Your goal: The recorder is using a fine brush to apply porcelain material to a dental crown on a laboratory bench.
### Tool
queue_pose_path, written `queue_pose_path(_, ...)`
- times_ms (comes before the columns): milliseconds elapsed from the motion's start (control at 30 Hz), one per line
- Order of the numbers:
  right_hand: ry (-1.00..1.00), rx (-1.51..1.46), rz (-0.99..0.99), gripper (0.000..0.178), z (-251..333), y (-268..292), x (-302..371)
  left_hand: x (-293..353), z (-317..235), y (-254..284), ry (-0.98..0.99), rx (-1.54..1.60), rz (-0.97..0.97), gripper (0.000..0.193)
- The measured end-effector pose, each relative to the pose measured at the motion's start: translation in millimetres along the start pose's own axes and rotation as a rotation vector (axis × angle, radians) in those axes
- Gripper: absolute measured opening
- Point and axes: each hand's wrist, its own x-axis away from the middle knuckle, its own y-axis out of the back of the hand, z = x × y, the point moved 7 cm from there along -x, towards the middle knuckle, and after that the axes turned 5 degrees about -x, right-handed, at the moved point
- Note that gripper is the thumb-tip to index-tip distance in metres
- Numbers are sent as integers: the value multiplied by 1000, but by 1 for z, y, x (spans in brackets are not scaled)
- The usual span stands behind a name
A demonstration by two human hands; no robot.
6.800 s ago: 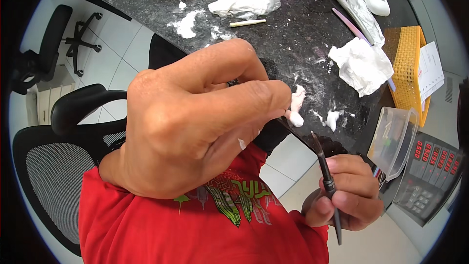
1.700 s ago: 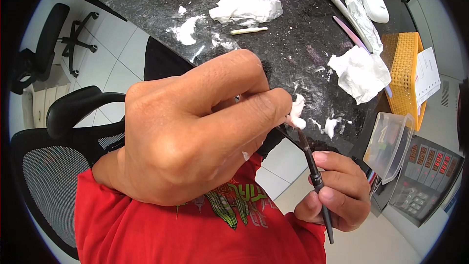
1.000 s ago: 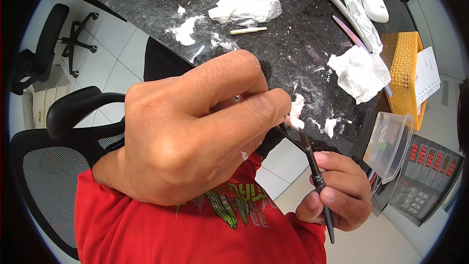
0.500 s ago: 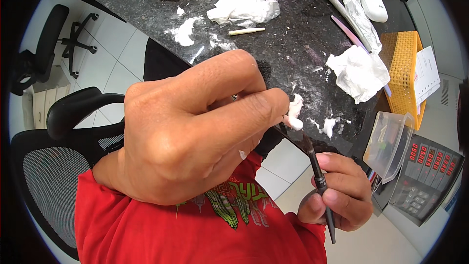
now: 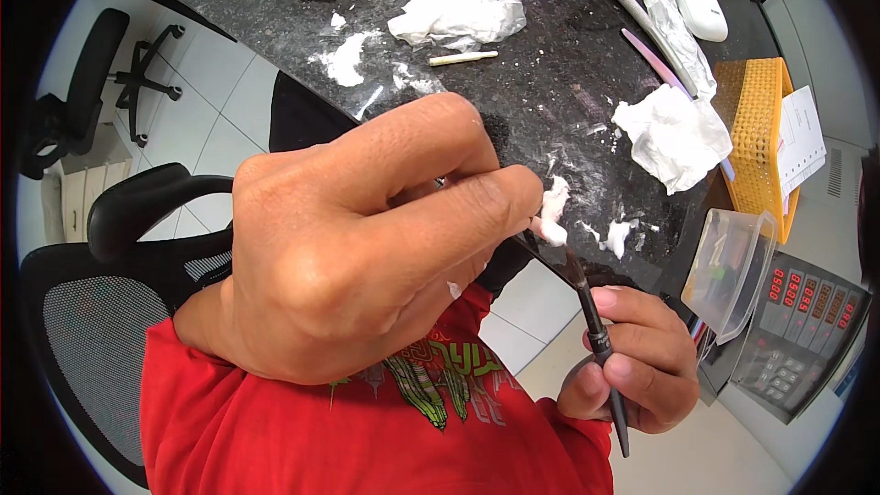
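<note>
My left hand [image 5: 367,247] fills the middle of the view, back of the hand up, fingers curled and pinched. What they pinch is mostly hidden; a small dark tip shows below the fingertips. A pinkish-white lump [image 5: 553,231] shows right beside them; whether they touch it I cannot tell. A white smear marks the side of this hand. Lower right, my right hand [image 5: 646,362] grips a slim black brush [image 5: 600,341] between thumb and fingers. Its brownish tip points up toward the white lump, and its tapered end points down.
On the dark speckled table [image 5: 559,73] lie crumpled white plastic [image 5: 454,0], white crumbs [image 5: 344,60], a short pale stick [image 5: 463,59] and a white wad [image 5: 674,137]. To the right stand a yellow woven basket [image 5: 747,137], a clear container [image 5: 731,275] and a digital scale [image 5: 797,339]. A black chair [image 5: 92,330] is at left.
</note>
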Motion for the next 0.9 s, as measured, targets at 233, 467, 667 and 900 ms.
queue_pose_path(233,-4,-14,69,25,1,0,-4,-1,-2,1,13,-5,10,26)
queue_pose_path(467,1,-40,37,24,-2,3,-1,-2,-3,0,12,-17,9,27)
queue_pose_path(667,-93,-155,-21,25,-6,13,2,-2,1,0,31,8,8,25)
queue_pose_path(900,-100,-214,-43,24,-7,23,5,-23,-2,-5,-80,-22,135,15)
